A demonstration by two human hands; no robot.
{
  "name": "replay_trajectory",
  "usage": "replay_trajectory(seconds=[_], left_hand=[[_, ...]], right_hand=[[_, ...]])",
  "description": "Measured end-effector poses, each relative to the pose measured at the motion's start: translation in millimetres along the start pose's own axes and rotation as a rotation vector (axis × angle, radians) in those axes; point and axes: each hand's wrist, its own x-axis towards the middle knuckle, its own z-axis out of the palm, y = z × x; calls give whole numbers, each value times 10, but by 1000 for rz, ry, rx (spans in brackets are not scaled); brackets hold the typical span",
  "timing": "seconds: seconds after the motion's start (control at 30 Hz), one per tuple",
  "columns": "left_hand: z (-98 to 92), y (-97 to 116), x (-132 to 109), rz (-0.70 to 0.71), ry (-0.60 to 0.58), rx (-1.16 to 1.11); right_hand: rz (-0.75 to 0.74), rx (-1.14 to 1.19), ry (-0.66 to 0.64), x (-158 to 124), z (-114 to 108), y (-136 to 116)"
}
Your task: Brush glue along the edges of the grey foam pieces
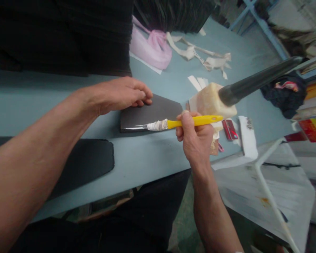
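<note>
A dark grey flat panel (162,108) lies on the blue-grey table in front of me. My left hand (129,93) rests over its far left part, fingers loosely bent and nothing visible in them. With my right hand (196,131) I grip the yellow handle of a paintbrush (181,122). Its head is coated in thick white stuff and touches the panel's near edge. A wet, shiny white streak runs along that edge to the left of the bristles. Below my left forearm lies another dark piece (89,163) with a rounded end.
Tall stacks of dark sheets (60,35) stand at the back left. Pink cloth (158,49) and off-white strips (192,52) lie behind the panel. To the right are a cream block-shaped container (213,100) with a dark rod, a red box (230,130) and a white piece (247,137).
</note>
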Motion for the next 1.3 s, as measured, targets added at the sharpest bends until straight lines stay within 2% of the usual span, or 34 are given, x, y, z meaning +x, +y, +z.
replay_trajectory(seconds=[0.33, 0.6, 0.73, 0.9, 1.13, 1.3], left_hand=[[-1, 48, 0, -54, 25, -19], [-23, -4, 30, -55, 34, 13], [-17, 19, 19, -83, 52, 12], [8, 54, -30, -99, 64, 33], [42, 113, -49, -91, 77, 107], [64, 206, -63, -113, 122, 192]], right_hand=[[70, -36, 30, 142, -267, 77], [58, -98, 173, 257, -497, 193], [29, -131, 205, 288, -603, 203], [-96, -82, 209, 159, -672, 205], [-185, -161, 144, -177, -803, 474], [-280, -152, 154, -266, -802, 559]])
